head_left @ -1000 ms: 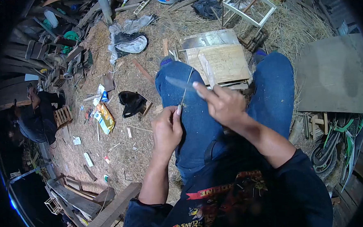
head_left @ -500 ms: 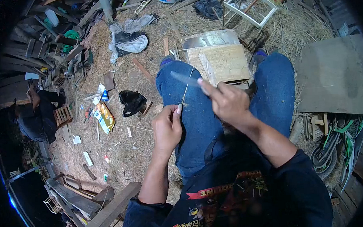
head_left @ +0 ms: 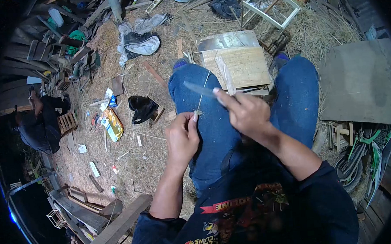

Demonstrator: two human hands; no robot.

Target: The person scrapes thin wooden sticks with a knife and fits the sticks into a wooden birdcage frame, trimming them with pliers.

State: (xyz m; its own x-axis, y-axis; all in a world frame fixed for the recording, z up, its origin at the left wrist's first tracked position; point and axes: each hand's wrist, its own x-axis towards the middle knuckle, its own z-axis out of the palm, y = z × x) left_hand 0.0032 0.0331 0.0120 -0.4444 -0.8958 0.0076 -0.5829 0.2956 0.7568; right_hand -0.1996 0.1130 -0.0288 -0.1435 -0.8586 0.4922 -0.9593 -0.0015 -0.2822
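The left hand [head_left: 181, 133] is closed, gripping the lower end of a thin strip [head_left: 205, 84] between thumb and index finger. The strip extends upward and slightly right, over the left thigh of the blue jeans [head_left: 213, 130]. The right hand [head_left: 248, 112] is clenched on a knife [head_left: 199, 90]; its blade points left and crosses the strip in the view. Blade contact cannot be confirmed because the blade is blurred. Small shavings [head_left: 198, 113] sit at the left fingertips. Wooden board [head_left: 243, 67]: on the ground, between the knees. Dark shirt [head_left: 249, 221]: lower print includes "CLASH" and "CLANS", inverted in the view; the lettering on the red banner [head_left: 225, 205] is not fully legible. Yellow-and-white packet [head_left: 112, 125]: on the littered ground, left of the jeans, beside a black bag [head_left: 142, 109]; its label is too small to read.
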